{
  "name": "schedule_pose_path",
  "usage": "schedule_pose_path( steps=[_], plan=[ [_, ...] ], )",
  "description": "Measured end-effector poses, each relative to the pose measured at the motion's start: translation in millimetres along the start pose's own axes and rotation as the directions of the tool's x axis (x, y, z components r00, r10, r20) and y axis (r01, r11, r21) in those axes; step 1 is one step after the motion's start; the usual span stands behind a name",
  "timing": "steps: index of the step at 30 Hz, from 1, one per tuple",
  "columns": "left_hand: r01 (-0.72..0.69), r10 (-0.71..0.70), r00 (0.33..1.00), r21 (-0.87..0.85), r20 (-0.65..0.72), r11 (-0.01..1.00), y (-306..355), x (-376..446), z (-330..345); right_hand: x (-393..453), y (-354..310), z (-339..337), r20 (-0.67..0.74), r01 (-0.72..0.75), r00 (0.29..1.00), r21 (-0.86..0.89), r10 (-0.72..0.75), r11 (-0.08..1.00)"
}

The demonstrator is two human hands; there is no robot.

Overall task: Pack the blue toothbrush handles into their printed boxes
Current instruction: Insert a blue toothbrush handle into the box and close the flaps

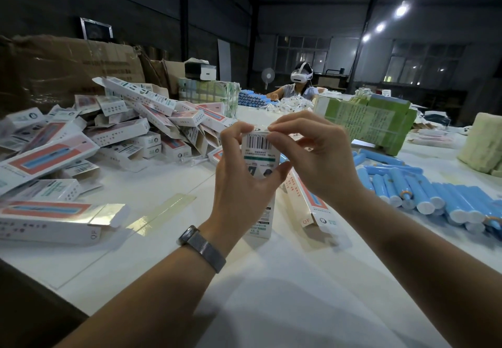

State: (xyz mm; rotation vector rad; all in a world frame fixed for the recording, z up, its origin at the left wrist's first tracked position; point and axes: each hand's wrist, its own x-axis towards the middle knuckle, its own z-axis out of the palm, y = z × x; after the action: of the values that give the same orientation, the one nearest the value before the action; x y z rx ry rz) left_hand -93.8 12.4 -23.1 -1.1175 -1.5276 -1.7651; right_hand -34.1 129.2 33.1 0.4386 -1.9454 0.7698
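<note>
A slim rectangular printed cardboard box [259, 163] stands upright at mid-surface, barcode panel facing the camera. The left hand [239, 173] grips its side, fingers curled; the right hand [312, 154] pinches its top flap. Smooth blue cylindrical toothbrush handles [423, 192] lie heaped right, too many to count; empty boxes [114, 133] pile left on the white surface [271, 279].

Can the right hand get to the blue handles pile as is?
Probably not yet: the right hand pinches the box top. The blue handles lie unobstructed on its side.
</note>
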Motion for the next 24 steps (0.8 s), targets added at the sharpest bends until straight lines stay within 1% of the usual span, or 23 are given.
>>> schedule_pose_path(
  steps=[4, 8, 13, 19, 24],
  plan=[
    [0.004, -0.004, 1.000, 0.011, 0.000, 1.000, -0.2, 1.8, -2.1, -1.3, 3.7, 3.1, -0.013, -0.048, 0.999, 0.064, 0.049, 0.997],
    [0.002, -0.002, 1.000, -0.003, -0.011, 1.000, -0.5, 1.5, -1.6, -2.8, 5.0, 5.1, -0.029, -0.075, 0.997, 0.078, 0.077, 0.994],
    [0.013, -0.013, 1.000, 0.006, -0.008, 1.000, -0.8, 1.6, -0.7, -3.6, 7.9, 2.5, -0.025, -0.038, 0.999, 0.099, 0.041, 0.994],
    [0.057, -0.056, 0.998, -0.053, 0.025, 0.997, -0.5, 1.1, -0.3, -3.8, 11.3, 1.5, -0.015, -0.058, 0.998, 0.160, 0.061, 0.985],
    [0.084, -0.077, 0.995, -0.112, 0.069, 0.990, -0.4, 4.2, -2.1, -7.1, 10.8, 4.9, -0.029, -0.084, 0.996, 0.138, 0.089, 0.987]
  ],
)
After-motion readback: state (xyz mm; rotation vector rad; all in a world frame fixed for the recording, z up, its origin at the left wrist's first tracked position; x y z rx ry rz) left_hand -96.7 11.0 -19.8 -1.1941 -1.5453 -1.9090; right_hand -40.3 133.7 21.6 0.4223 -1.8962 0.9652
